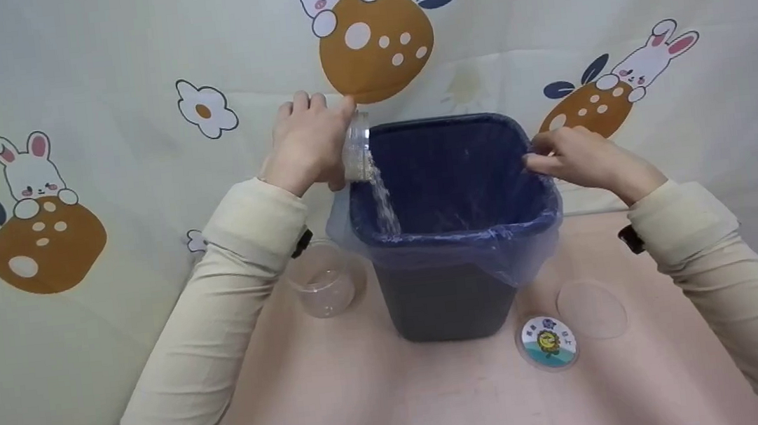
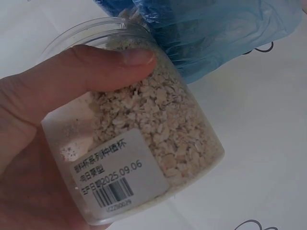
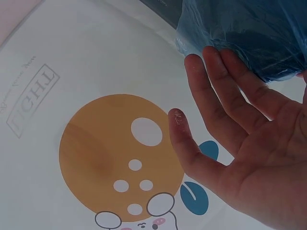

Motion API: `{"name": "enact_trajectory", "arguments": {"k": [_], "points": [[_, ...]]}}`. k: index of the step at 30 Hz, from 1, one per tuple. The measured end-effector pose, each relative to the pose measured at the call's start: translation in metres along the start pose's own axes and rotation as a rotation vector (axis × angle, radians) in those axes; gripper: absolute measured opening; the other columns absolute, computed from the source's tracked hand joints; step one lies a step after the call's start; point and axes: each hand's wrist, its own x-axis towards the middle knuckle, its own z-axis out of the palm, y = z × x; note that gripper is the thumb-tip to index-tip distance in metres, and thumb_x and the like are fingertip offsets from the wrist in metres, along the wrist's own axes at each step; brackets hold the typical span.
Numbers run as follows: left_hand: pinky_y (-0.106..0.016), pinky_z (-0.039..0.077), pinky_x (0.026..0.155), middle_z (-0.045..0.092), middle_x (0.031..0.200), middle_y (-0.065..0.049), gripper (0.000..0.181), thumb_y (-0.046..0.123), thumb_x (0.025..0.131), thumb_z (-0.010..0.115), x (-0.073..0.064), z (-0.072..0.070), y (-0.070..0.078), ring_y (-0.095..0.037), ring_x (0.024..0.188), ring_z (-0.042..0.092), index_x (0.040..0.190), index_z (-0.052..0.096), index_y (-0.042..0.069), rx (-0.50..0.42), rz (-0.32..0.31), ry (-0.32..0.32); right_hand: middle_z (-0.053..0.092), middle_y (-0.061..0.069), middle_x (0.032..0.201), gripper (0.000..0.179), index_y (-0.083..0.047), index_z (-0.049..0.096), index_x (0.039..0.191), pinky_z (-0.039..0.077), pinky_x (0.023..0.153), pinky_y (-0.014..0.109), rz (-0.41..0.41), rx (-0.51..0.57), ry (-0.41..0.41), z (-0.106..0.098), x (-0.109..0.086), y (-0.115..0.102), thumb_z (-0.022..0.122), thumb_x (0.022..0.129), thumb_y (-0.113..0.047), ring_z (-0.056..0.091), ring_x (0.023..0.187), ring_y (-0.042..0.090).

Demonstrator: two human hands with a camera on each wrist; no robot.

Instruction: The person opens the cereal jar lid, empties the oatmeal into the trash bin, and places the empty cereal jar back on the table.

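Observation:
Tipped on its side, a clear plastic jar (image 2: 163, 115) with a white barcode label is held in my left hand (image 1: 311, 138), the thumb pressed along its wall near the mouth. Pale beige flakes fill part of it, and a stream of flakes (image 1: 383, 201) falls into a dark grey bin (image 1: 448, 304). A blue plastic bag (image 1: 460, 183) lines the bin and folds over its rim. At the bin's right rim, my right hand (image 1: 581, 156) stays beside the bag, its fingers (image 3: 216, 96) loosely extended against the outside.
Left of the bin stands a clear empty-looking cup (image 1: 324, 289) on the pink tabletop (image 1: 441, 403). A round lid with a sunflower picture (image 1: 548, 344) lies at front right, beside a transparent disc (image 1: 592, 310). Behind hangs a pale printed cloth (image 1: 124, 70).

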Motion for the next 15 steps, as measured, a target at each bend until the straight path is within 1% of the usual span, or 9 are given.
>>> {"name": "enact_trajectory", "arguments": {"k": [7,11,15], "points": [[-0.05,0.03,0.102,0.046,0.126,-0.023,0.09,0.018,0.064,0.087,-0.0005,0.0002,0.0005,-0.04,0.118,0.036,0.138,0.037,0.009,-0.008,-0.003,-0.001,0.068,0.017,0.09,0.031,0.005,0.066,0.098,0.048,0.07,0.046,-0.016,0.003,-0.005,-0.0007,0.0008,-0.0006,0.05,0.095,-0.022,0.06,0.073,0.027],[-0.05,0.031,0.102,0.047,0.125,-0.023,0.088,0.018,0.064,0.087,-0.0004,-0.0004,0.0008,-0.039,0.117,0.036,0.137,0.037,0.008,-0.008,-0.001,-0.003,0.068,0.016,0.089,0.03,0.005,0.066,0.098,0.048,0.068,0.045,-0.009,0.006,-0.003,-0.0002,0.0003,-0.0002,0.051,0.095,-0.02,0.059,0.072,0.026],[-0.049,0.031,0.1,0.047,0.124,-0.023,0.086,0.017,0.064,0.085,-0.0001,-0.0007,0.0006,-0.039,0.117,0.036,0.136,0.038,0.009,-0.004,0.0,-0.007,0.065,0.011,0.083,0.026,0.002,0.066,0.093,0.044,0.065,0.04,0.0,0.0,0.005,-0.0001,0.0,-0.0011,0.051,0.094,-0.019,0.055,0.068,0.024]]}}
